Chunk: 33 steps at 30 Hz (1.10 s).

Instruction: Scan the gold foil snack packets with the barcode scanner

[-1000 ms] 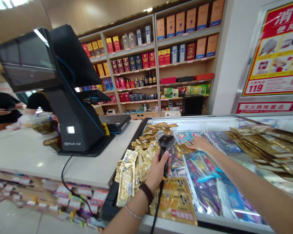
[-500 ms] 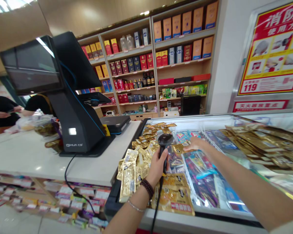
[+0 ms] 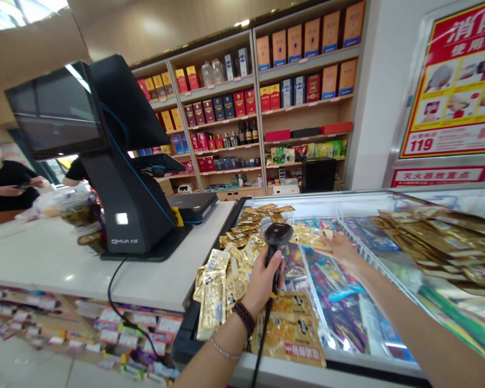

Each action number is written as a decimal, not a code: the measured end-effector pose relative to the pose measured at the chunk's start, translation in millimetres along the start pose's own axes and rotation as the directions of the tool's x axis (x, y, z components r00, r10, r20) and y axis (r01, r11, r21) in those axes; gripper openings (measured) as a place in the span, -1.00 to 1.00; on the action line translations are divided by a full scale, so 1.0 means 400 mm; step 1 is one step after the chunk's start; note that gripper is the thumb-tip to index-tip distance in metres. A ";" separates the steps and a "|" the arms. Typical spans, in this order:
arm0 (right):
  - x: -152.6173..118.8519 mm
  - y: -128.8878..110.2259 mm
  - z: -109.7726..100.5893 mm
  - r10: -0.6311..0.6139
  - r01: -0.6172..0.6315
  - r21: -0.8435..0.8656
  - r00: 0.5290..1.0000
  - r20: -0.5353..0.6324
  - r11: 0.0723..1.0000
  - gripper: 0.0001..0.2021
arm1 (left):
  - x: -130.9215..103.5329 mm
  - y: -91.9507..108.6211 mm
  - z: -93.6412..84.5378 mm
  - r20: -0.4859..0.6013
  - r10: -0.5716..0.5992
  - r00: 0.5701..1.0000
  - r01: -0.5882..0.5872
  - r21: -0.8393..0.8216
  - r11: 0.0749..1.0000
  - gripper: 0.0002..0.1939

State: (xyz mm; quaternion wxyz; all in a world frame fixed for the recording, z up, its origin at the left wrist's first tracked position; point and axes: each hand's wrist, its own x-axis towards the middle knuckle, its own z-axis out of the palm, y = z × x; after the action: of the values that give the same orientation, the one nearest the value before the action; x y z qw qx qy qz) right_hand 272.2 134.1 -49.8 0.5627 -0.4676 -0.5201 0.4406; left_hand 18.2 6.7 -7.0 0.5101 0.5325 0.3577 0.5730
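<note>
My left hand is wrapped round the handle of a black barcode scanner, its head upright and its cord hanging down over the freezer's front edge. To the right of it, my right hand grips the end of a gold foil packet, which lies nearly level in front of the scanner head. Left of the scanner, many loose gold packets are heaped on the glass top. Larger gold packets lie flat below my left hand, partly behind the cord.
A white counter with a black cash register stands at left. Further gold packets are piled on the chest freezer at right. Under the glass are wire baskets of colourful packs. Another person is at far left.
My right hand has turned the gold packet so that its paler side shows, and moved slightly right and down. The scanner stays nearly in place; the view has shifted a little.
</note>
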 end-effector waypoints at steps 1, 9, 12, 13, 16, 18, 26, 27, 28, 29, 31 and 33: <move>-0.002 -0.002 0.004 0.014 -0.015 0.066 1.000 0.012 0.998 -0.81 | -0.001 0.001 0.001 0.008 0.002 1.000 -0.002 0.003 1.000 -0.25; 0.003 -0.019 0.032 0.041 -0.054 0.331 0.998 0.045 0.942 -0.88 | -0.010 0.008 0.001 0.046 -0.021 0.999 0.020 0.027 0.999 -0.28; 0.004 -0.007 0.043 0.030 -0.040 0.357 0.999 0.031 0.933 -0.86 | -0.014 0.010 0.001 0.088 -0.033 0.996 0.032 0.012 0.999 -0.29; 0.005 -0.002 0.046 0.027 -0.035 0.364 0.999 0.027 0.931 -0.83 | -0.016 0.011 0.001 0.101 -0.033 0.994 0.033 0.007 0.999 -0.29; 0.009 0.008 0.056 0.019 -0.024 0.379 1.000 0.016 0.925 -0.77 | -0.018 0.013 0.002 0.131 -0.035 0.991 0.036 -0.002 0.999 -0.31; 0.012 0.010 0.060 0.012 -0.016 0.386 1.000 0.012 0.922 -0.73 | -0.019 0.014 0.002 0.143 -0.042 0.989 0.043 -0.003 0.999 -0.31; 0.007 0.003 0.067 -0.021 0.020 0.391 1.000 -0.002 0.920 -0.69 | -0.018 0.014 0.002 0.141 -0.052 0.989 0.050 0.015 0.999 -0.32; 0.006 0.002 0.069 -0.023 0.024 0.388 1.000 -0.006 0.921 -0.68 | -0.018 0.014 0.002 0.141 -0.051 0.989 0.049 0.012 0.999 -0.32; 0.005 0.001 0.070 -0.025 0.027 0.385 1.000 -0.009 0.923 -0.68 | -0.018 0.014 0.001 0.140 -0.051 0.989 0.050 0.009 0.999 -0.32; 0.004 0.001 0.072 -0.027 0.029 0.382 1.000 -0.011 0.924 -0.67 | -0.018 0.013 0.001 0.140 -0.051 0.989 0.051 0.008 0.999 -0.32; 0.002 0.000 0.075 -0.027 0.031 0.380 1.000 -0.016 0.924 -0.65 | -0.018 0.012 0.000 0.140 -0.053 0.989 0.053 0.010 0.999 -0.32; 0.002 -0.001 0.075 -0.021 0.027 0.384 1.000 -0.020 0.923 -0.63 | -0.018 0.011 0.000 0.138 -0.053 0.989 0.052 0.011 0.999 -0.32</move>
State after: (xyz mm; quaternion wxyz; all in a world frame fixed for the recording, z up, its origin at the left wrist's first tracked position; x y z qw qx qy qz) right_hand 242.4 137.0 -48.7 0.6528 -0.3452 -0.4250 0.5235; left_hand 16.5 -1.1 -4.5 0.5469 0.5631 0.3374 0.5197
